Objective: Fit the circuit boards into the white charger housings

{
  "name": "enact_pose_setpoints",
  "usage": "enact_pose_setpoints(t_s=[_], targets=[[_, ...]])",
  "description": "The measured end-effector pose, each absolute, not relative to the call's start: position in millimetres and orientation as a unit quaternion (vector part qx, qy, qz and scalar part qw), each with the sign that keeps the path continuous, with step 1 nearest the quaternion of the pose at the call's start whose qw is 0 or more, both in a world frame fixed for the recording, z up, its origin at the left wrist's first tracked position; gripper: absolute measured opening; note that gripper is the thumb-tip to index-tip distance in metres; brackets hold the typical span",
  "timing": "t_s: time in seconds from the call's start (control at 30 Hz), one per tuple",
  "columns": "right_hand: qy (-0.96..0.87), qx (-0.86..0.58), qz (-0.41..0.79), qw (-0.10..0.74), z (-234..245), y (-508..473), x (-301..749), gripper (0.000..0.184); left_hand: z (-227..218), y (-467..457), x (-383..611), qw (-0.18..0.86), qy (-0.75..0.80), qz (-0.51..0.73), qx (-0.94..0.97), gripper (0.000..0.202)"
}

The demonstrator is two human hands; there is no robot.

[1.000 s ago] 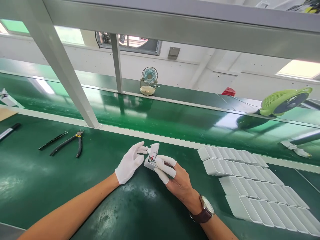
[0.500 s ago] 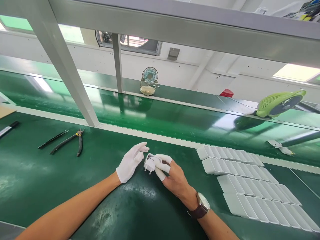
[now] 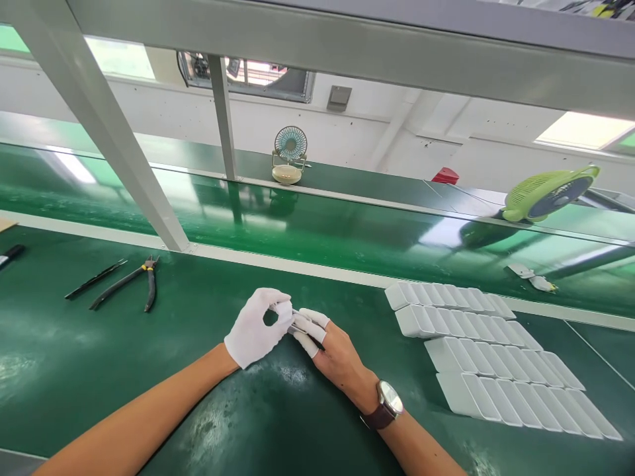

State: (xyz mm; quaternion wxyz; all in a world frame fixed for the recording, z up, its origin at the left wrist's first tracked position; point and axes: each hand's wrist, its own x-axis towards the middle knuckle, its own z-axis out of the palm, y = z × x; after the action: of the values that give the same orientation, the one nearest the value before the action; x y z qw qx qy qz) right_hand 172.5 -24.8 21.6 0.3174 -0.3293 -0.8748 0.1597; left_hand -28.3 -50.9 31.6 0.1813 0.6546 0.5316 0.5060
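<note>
A small white power plug (image 3: 284, 316) is held between both hands over the green bench; its prongs, seen a moment ago, are hidden now. My left hand (image 3: 255, 328), in a white glove, curls its thumb and fingers round the plug's left side, leaving a round gap between them. From the right, my right hand (image 3: 332, 349) grips the plug with its fingertips, which wear white finger cots. A grey edge of the plug shows between the two hands. My right wrist carries a watch (image 3: 389, 400).
Rows of white plastic cases (image 3: 501, 367) stand on the bench (image 3: 258, 430) to the right. Black-handled pliers (image 3: 150, 281) and tweezers (image 3: 96, 279) lie at the left. A slanted metal post (image 3: 124, 145) rises behind. Beyond are a small fan (image 3: 290, 149) and a green fan (image 3: 546, 195).
My left hand has moved right and closed its fingers on the plug. The plug has turned, so its prongs no longer show. My right hand keeps its grip. The view has shifted slightly.
</note>
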Motion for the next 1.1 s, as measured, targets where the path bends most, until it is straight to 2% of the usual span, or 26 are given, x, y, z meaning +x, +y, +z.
enact_pose_setpoints(t_s=[0.1,0.2,0.37,0.4,0.47,0.57,0.63,0.67,0.83,0.97,1.1], targets=[[-0.855,-0.358,0.186,0.325,21.7,-26.0,170.6,0.038,28.5,-50.2,-31.8,0.188,0.540,0.499,0.651,0.024],[-0.869,-0.325,0.178,0.326,22.4,-25.5,169.3,0.034,27.4,-50.3,-33.4,0.195,0.541,0.492,0.654,0.025],[-0.876,-0.309,0.169,0.329,27.7,-23.3,169.0,0.038,28.0,-49.7,-33.0,0.220,0.536,0.493,0.649,0.027],[-0.871,-0.309,0.201,0.326,29.7,-22.5,168.1,0.037,28.3,-49.3,-32.8,0.226,0.531,0.495,0.650,0.029],[-0.809,-0.331,0.340,0.347,33.9,-20.4,164.5,0.031,29.1,-49.0,-32.2,0.231,0.523,0.503,0.649,0.038],[-0.640,-0.374,0.547,0.389,39.5,-17.5,155.5,0.032,30.4,-50.0,-31.3,0.221,0.507,0.520,0.652,0.074],[-0.587,-0.377,0.604,0.385,42.1,-17.5,149.1,0.038,31.0,-51.9,-30.5,0.209,0.484,0.525,0.668,0.092],[-0.580,-0.375,0.617,0.378,43.2,-18.3,146.3,0.041,31.0,-53.1,-30.1,0.202,0.470,0.528,0.678,0.093],[-0.521,-0.367,0.687,0.349,48.3,-26.0,138.9,0.047,28.4,-57.7,-27.4,0.180,0.426,0.537,0.705,0.073],[-0.440,-0.354,0.752,0.341,51.2,-29.4,136.9,0.042,27.0,-58.5,-26.6,0.174,0.438,0.532,0.703,0.068],[-0.454,-0.365,0.738,0.340,50.8,-29.9,136.3,0.046,28.1,-57.4,-27.1,0.165,0.436,0.529,0.709,0.067]])
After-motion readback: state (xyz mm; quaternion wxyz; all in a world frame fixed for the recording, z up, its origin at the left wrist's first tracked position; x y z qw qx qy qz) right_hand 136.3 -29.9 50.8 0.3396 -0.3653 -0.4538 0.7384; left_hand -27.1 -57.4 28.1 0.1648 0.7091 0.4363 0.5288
